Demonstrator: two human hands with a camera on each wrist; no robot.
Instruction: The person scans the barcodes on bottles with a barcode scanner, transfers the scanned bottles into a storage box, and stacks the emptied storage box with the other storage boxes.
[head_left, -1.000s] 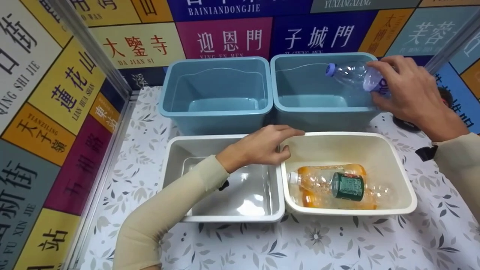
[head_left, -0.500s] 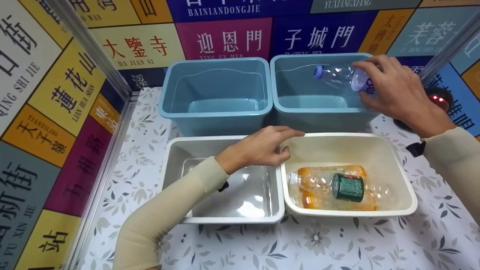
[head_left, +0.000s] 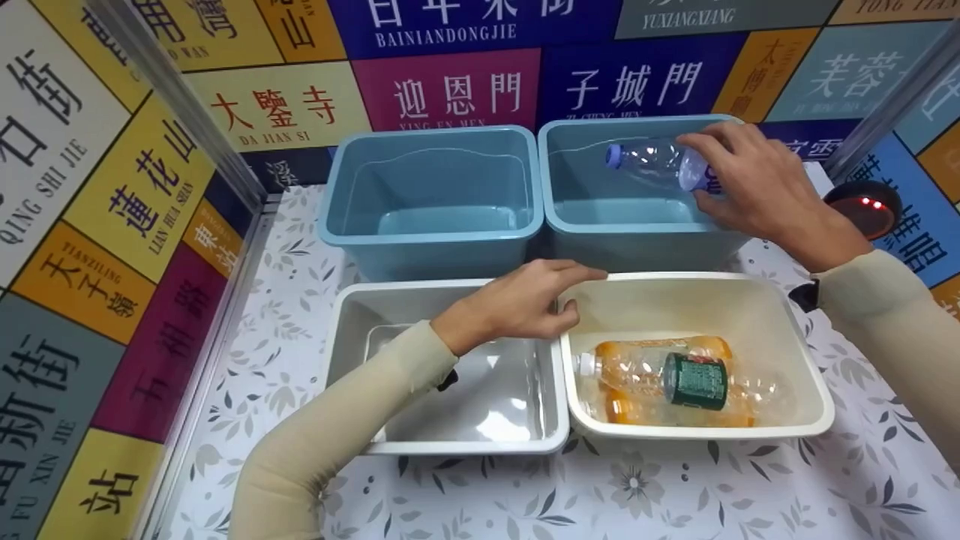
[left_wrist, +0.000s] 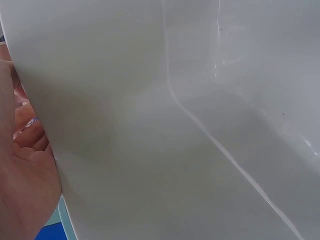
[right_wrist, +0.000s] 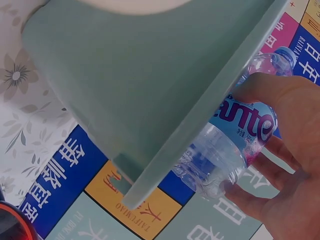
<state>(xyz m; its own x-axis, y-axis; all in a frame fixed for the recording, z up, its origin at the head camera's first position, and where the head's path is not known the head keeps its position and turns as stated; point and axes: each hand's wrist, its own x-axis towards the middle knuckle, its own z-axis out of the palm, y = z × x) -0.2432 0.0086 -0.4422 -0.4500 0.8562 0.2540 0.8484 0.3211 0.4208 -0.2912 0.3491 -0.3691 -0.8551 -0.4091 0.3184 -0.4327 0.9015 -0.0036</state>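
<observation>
My right hand point(head_left: 772, 195) grips a clear plastic bottle point(head_left: 649, 161) with a purple cap, lying sideways over the right blue bin point(head_left: 630, 228). In the right wrist view the bottle's blue-and-purple label point(right_wrist: 245, 122) shows between thumb and fingers, beside the bin's rim. My left hand point(head_left: 517, 304) rests at the adjoining rims of the grey-white bin point(head_left: 465, 449) and the cream bin point(head_left: 697, 431), fingers loosely bent. Inside the cream bin lie a green-labelled clear bottle point(head_left: 696, 381) and orange-labelled bottles point(head_left: 619, 410) beneath it.
To the left at the back stands another blue bin point(head_left: 442, 239), with nothing visible inside. A round black device point(head_left: 866, 210) with red lights sits behind my right forearm. Printed panels point(head_left: 142, 195) enclose the floral-covered table point(head_left: 630, 484) at the left and back.
My right hand has carried the purple-capped bottle leftward, farther over the right blue bin, uncovering more of the black device. My left hand stays at the rims. The head view has tilted slightly.
</observation>
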